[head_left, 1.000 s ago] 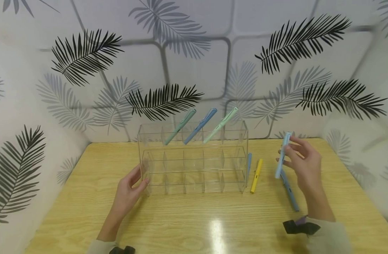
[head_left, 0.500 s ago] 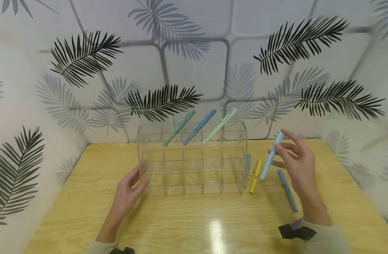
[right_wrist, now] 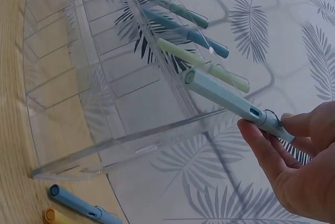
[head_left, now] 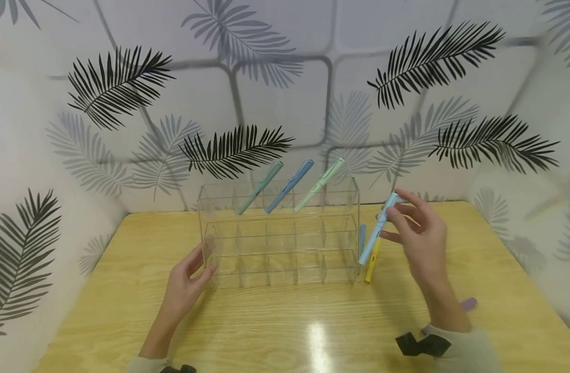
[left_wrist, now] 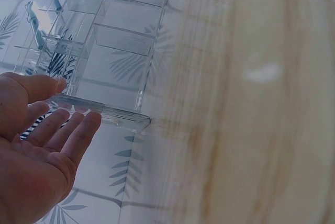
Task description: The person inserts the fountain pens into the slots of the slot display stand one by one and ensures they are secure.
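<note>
A clear acrylic pen rack (head_left: pixel 280 254) with tiered compartments stands on the table. My left hand (head_left: pixel 189 277) holds its left end, the thumb at the front edge and the fingers along the side panel. Between thumb and fingertips, my right hand (head_left: pixel 422 235) pinches a light blue pen (right_wrist: pixel 225 98) near its clip end. That pen slants in the air by the rack's right end, its lower tip overlapping the side panel in the head view. Along the top tier lean a green pen (head_left: pixel 259 187), a blue pen (head_left: pixel 289 186) and a pale green pen (head_left: pixel 319 184).
On the table right of the rack lie another blue pen (right_wrist: pixel 78 203) and a yellow pen (head_left: pixel 371 269). A purple pen (head_left: pixel 469 304) shows partly from behind the right forearm. A leaf-patterned wall covering (head_left: pixel 275 119) rises behind the table (head_left: pixel 247 331).
My right hand has moved left with the light blue pen, from over the loose pens to the rack's right end. The slate-blue pen is now hidden behind the right arm. My left hand stays put.
</note>
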A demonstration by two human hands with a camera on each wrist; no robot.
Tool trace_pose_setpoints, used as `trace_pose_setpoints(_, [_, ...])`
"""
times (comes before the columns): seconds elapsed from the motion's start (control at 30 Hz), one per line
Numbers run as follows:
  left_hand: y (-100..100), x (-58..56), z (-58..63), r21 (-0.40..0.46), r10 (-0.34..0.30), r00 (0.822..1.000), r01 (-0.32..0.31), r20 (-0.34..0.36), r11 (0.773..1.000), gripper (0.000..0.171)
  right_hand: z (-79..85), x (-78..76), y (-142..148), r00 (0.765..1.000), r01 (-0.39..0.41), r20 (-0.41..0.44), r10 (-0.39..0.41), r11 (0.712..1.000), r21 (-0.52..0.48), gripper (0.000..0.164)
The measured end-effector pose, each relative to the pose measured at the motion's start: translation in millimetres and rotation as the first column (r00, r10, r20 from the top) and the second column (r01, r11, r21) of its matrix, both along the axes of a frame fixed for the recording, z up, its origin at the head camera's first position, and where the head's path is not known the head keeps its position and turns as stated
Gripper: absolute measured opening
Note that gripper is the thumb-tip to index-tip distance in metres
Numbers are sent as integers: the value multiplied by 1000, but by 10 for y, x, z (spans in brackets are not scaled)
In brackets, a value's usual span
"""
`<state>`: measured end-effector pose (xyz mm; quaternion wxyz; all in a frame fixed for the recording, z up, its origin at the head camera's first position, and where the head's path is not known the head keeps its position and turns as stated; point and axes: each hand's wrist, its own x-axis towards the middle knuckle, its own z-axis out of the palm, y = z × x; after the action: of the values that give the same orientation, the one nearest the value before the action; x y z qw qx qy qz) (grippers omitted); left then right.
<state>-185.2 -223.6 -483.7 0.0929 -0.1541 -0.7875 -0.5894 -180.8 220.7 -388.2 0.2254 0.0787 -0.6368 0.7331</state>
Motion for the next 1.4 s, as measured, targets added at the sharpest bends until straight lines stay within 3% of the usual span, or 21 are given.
trace_pose_setpoints(0.3, [-33, 12, -13, -9, 13, 1000, -13, 10, 1000, 56, 60, -49, -272, 998, -61, -32, 61, 998, -28, 40])
trace_pose_setpoints(0.93, [-57, 14, -7, -31, 38, 998, -37, 40, 999, 56, 88, -306, -902, 989, -64, -137, 57, 997, -51, 37])
trace_pose_setpoints(1.13, [-36, 1, 7, -58, 39, 999, -40, -16, 997, 54, 120, -374, -1093, 984, -58, -171, 47, 996, -62, 35])
trace_pose_setpoints(1.4, [-21, -11, -7, -18, 29, 1000, -29, 11, 999, 55, 81, -454, -1351, 984, -34, -176, 28, 999, -31, 33])
